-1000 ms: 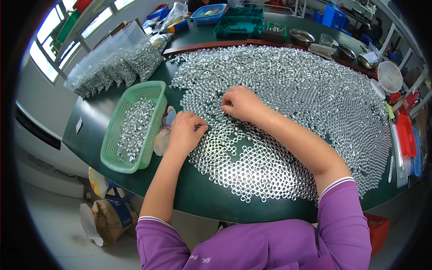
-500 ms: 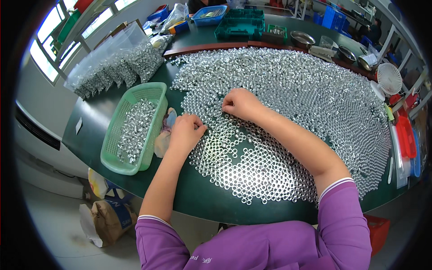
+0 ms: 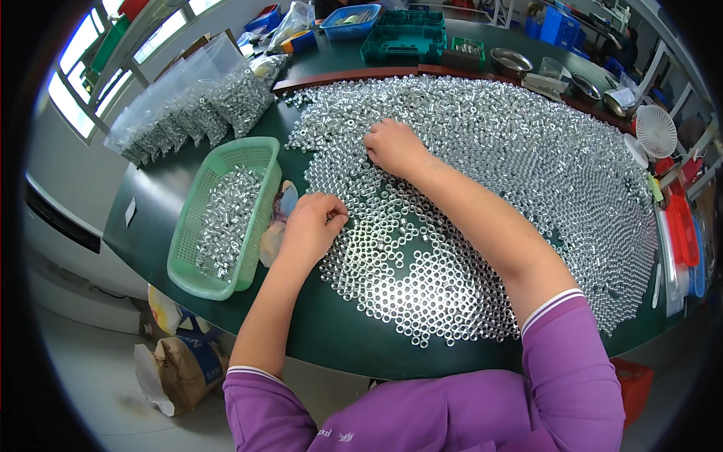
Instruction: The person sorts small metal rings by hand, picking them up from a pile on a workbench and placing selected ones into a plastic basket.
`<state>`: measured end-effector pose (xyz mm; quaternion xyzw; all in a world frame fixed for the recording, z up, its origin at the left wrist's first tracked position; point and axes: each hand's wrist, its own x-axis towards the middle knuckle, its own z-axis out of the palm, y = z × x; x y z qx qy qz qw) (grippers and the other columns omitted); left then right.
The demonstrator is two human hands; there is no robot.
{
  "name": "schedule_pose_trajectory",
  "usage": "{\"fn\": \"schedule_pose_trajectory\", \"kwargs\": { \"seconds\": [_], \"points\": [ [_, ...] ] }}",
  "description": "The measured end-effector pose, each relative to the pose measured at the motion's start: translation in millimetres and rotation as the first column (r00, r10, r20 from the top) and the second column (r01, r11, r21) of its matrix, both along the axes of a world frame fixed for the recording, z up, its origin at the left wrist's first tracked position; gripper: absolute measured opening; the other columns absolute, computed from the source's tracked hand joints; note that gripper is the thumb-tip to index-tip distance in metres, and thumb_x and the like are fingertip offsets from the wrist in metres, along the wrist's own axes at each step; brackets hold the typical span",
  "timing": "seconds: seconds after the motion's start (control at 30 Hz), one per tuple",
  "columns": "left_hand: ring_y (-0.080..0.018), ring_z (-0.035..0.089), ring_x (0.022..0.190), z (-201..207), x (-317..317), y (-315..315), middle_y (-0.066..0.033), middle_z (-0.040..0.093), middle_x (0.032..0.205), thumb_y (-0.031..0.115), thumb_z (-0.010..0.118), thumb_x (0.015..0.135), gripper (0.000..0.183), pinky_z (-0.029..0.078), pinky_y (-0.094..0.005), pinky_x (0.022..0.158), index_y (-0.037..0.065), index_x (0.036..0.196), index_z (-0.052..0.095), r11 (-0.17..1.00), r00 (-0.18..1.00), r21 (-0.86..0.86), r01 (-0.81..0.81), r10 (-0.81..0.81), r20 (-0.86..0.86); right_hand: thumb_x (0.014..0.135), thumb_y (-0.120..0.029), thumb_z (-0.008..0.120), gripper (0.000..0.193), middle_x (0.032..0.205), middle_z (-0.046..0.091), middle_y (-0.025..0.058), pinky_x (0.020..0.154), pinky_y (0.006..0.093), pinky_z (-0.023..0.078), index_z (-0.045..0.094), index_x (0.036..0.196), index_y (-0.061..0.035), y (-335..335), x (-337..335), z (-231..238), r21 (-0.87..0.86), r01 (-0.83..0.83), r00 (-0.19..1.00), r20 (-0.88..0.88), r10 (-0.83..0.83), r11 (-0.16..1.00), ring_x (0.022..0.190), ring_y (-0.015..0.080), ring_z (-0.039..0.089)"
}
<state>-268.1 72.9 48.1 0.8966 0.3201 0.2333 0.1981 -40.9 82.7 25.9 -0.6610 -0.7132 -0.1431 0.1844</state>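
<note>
Metal rings [image 3: 433, 290], short and tube-like, silver. Spread wide over the green bench [image 3: 309, 331], to the right of the basket [image 3: 178, 260]; more inside it.

Set: level with the basket's near end, most stand on end, round holes facing up, long axis upright. Beyond the level of the basket's far end, loose heap; many on their sides, axes every which way. Inside the basket, jumbled too, no shared direction.

Left hand [image 3: 312, 220]: just right of the basket, over the left edge of the spread. Grip nearly closed up, thumb tip close to the bent forefinger; cannot tell if a ring is between them.

Right hand [image 3: 395, 148]: farther right of the basket than the left hand, level with the basket's far end, low over the border of heap and upright rows. Fingers curled down, tips hidden; cannot tell how wide the grip is or what it has.

Between basket and left hand: a crumpled multicoloured item [image 3: 273, 237], kind unclear.

Beyond the basket: clear bags [image 3: 226, 113] in a row, similar silver pieces in their bottoms. Beyond it and to the right: dark red strip [image 3: 350, 78] along the heap's far side.
</note>
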Motion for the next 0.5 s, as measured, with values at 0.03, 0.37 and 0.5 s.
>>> {"fn": "schedule_pose_trajectory", "kwargs": {
  "seconds": [0.03,0.37,0.5],
  "points": [
    [-0.0278,0.055,0.084,2.5,-0.7,-1.8,-0.0084,0.061,0.080,0.008,0.067,0.070,0.010,0.044,-0.0377,0.075,0.005,0.078,0.064,0.998,0.999,-0.046,0.049,-0.050,-0.017,0.071,-0.019,0.060,0.011,0.088,0.061,0.0072,0.080,0.0395,0.047,0.068,0.076,-0.0119,-2.0,0.5,1.5,-0.051,0.019,0.997,-0.072,-0.023,0.999,0.092,0.0268,0.056],
    [-0.0286,0.054,0.083,-15.2,6.0,-2.0,-0.0083,0.058,0.078,0.010,0.067,0.069,0.009,0.043,-0.0384,0.075,0.006,0.075,0.063,0.987,0.989,0.075,0.144,-0.142,-0.032,0.071,-0.020,0.062,0.011,0.087,0.063,0.0077,0.078,0.0401,0.048,0.068,0.077,-0.0132,0.5,-7.5,-0.7,-0.075,0.007,0.937,-0.348,-0.033,0.997,0.091,0.0298,0.057],
    [-0.0285,0.055,0.081,-18.1,2.2,2.7,-0.0088,0.060,0.077,0.009,0.067,0.071,0.008,0.043,-0.0374,0.074,0.005,0.077,0.062,0.992,0.994,0.057,0.111,-0.112,0.017,0.071,-0.020,0.065,0.013,0.081,0.063,0.0103,0.076,0.0391,0.047,0.067,0.078,-0.0089,-1.3,-17.0,5.3,-0.152,-0.064,0.938,-0.347,0.007,0.986,0.082,0.0288,0.059]
  ]
}}
